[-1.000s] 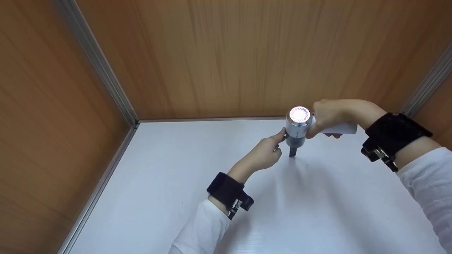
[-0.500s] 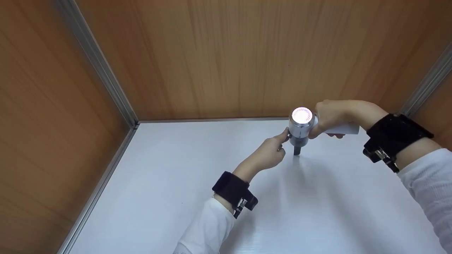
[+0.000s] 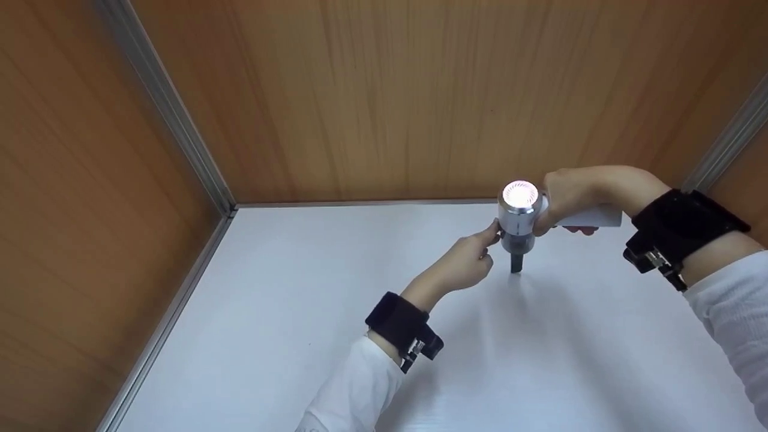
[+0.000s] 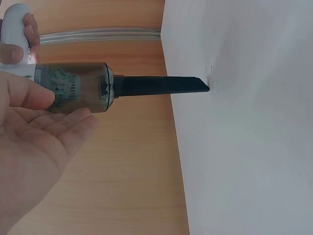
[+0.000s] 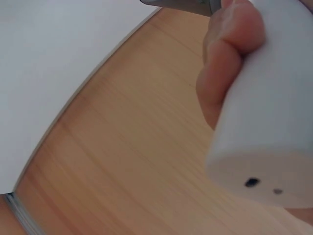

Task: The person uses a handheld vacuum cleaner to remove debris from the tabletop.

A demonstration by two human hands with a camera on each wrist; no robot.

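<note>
- Head view shows one handheld vacuum (image 3: 519, 219) above the white tabletop (image 3: 300, 312) near the wooden back wall (image 3: 390, 96), its lit rear end facing the camera and its black nozzle (image 3: 516, 263) pointing down at the surface.
- Right hand (image 3: 570, 192) is curled round the white handle (image 3: 591, 217); its palm side is hidden there.
- Right wrist view shows only the handle's butt (image 5: 266, 147) with curled fingers (image 5: 230, 63); the vacuum's body is cut off.
- Left wrist view alone shows the left hand (image 4: 34, 132) nearly flat, fingers straight, cupping the translucent dust cup (image 4: 73, 88), and the nozzle tip (image 4: 200, 85) reaching the tabletop; whether it touches is unclear.
- Two hands, two black wrist straps (image 3: 402, 324).
</note>
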